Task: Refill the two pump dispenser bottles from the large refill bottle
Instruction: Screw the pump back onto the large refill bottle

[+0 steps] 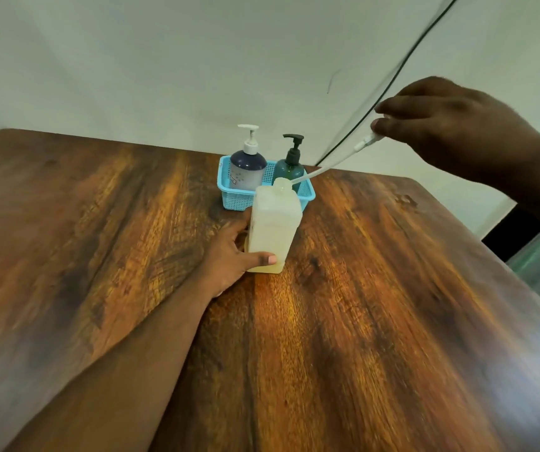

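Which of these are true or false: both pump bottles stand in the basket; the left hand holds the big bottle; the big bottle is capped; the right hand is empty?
1. Both pump bottles, white-topped and dark-topped, stand in the blue basket. True.
2. The left hand grips the big bottle. True.
3. The big bottle is capped. False: its neck is open.
4. The right hand is empty. False: it holds a pump tube.

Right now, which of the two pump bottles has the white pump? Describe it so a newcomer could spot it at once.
At the far edge of the wooden table stands a blue basket holding two pump bottles. The one meant is the left bottle: dark blue and rounded, with a white pump. Its neighbour, the green bottle, is slimmer with a black pump.
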